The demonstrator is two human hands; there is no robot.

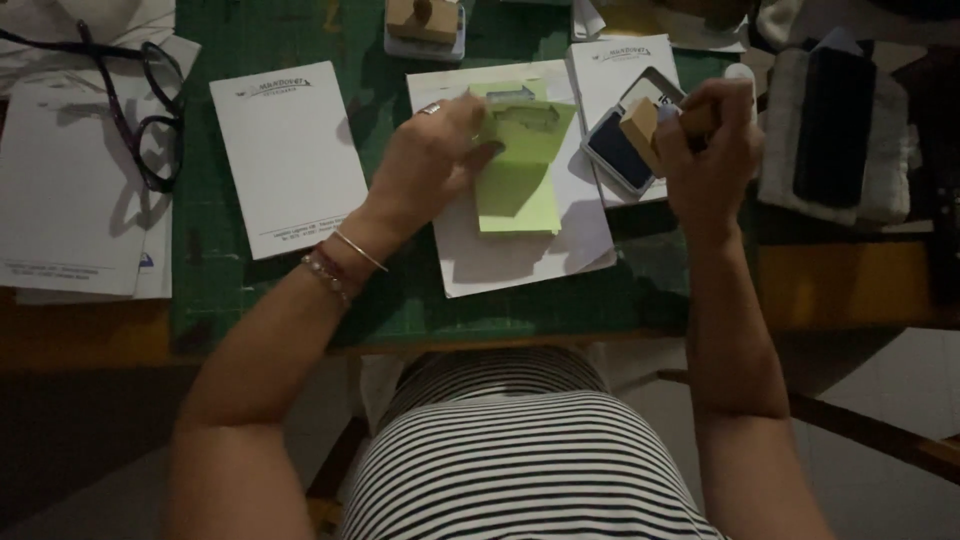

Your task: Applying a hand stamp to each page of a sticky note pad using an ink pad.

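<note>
Two hands work above the green cutting mat (pixel 230 300). Your left hand (pixel 432 160) has its fingers bent and close together, and the fingertips (pixel 480 155) press on the upper left part of a light green card (pixel 520 180). This card lies on a white sheet (pixel 520 245) near the middle of the mat, a little toward the far edge. At its top the card has a folded part with a small cut-out shape. A ring shows on one finger, and thin bracelets (pixel 335 265) sit around this wrist.

Your right hand (pixel 710 150) is closed around a wooden stamp (pixel 645 130). The fingers wrap the block from the right, and its pale wooden corner sticks out to the left. The stamp is held just above a dark blue ink pad (pixel 615 150), which lies open on a white notepad (pixel 615 65) near the far right corner of the mat. I cannot tell whether the stamp touches the pad.

Going outward, another white notepad (pixel 290 155) lies on the left part of the mat, well apart from the card. Beyond the left edge of the mat you have a pile of white papers (pixel 70 200) with dark glasses (pixel 150 110) on top. At the far edge, another wooden stamp (pixel 425 20) stands on a white base. To the right of the mat lies a folded pale cloth (pixel 785 140) with a dark object (pixel 835 120) on it. Your striped shirt (pixel 520 460) fills the near side.
</note>
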